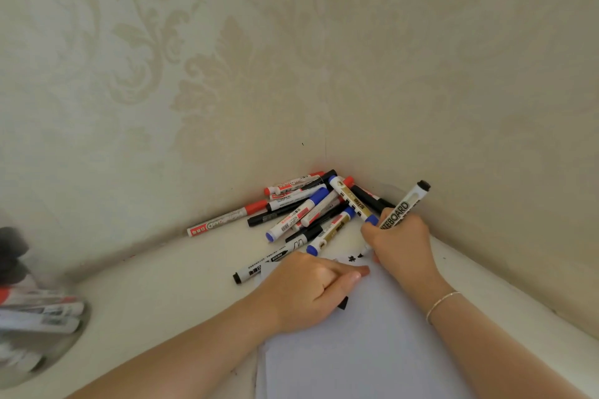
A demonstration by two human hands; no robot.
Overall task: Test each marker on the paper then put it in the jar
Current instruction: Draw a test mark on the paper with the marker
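Gripped in the curled right hand [400, 241], a white whiteboard marker with a black end [407, 205] stands tilted, its lower end down at the white sheet of paper [363, 343].

Cream tabletop [181, 272] carries that paper; the left hand [311, 290] rests on it, fingers folded over a small black cap [343, 303]. A loose pile of red, blue and black markers [308, 207] lies in the corner. A blurred clear jar holding markers [35, 317] sits far left.
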